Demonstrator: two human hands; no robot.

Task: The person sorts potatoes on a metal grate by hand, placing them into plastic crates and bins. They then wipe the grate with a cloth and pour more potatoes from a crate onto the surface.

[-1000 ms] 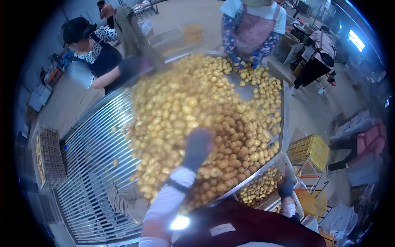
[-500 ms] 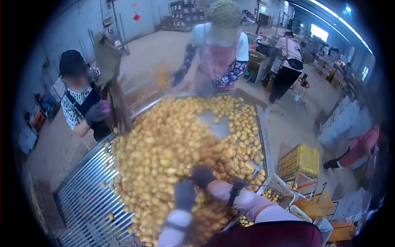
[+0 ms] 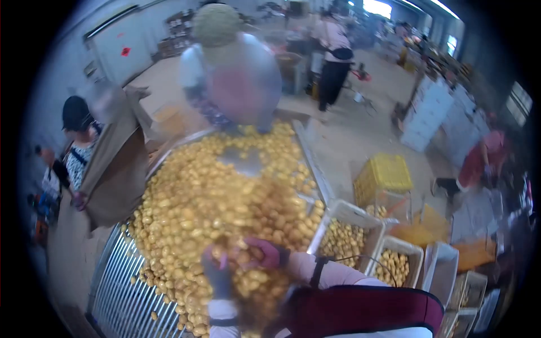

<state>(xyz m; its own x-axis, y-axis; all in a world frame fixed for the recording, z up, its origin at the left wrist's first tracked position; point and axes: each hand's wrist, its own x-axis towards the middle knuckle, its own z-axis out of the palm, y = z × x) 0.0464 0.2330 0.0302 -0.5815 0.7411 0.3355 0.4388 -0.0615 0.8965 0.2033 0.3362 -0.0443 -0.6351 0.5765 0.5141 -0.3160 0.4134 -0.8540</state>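
Fingers [image 3: 256, 243] half-curled, the pink-and-dark-gloved right hand [image 3: 273, 253] faces the forward-pointing, grey-and-pink-gloved left hand [image 3: 217, 271] across rounded brown potatoes [image 3: 239, 256]; blur hides whether either grips any. Yellow potatoes [image 3: 174, 208] heap around them on the slatted metal table [image 3: 121, 284].

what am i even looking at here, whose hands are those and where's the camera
There is no robot arm here: these are a person's own gloved hands, the left hand and the right hand. One camera, worn on that person's head and looking forward and down, takes every picture. A thick heap of potatoes covers most of a metal table, with metal bars showing at the left. Both hands are at the heap with potatoes between them, but blur hides how firmly any is held. Across the table stands a co-worker in a pale hat, and a brown cloth shows at the left. At the right, crates hold more potatoes.
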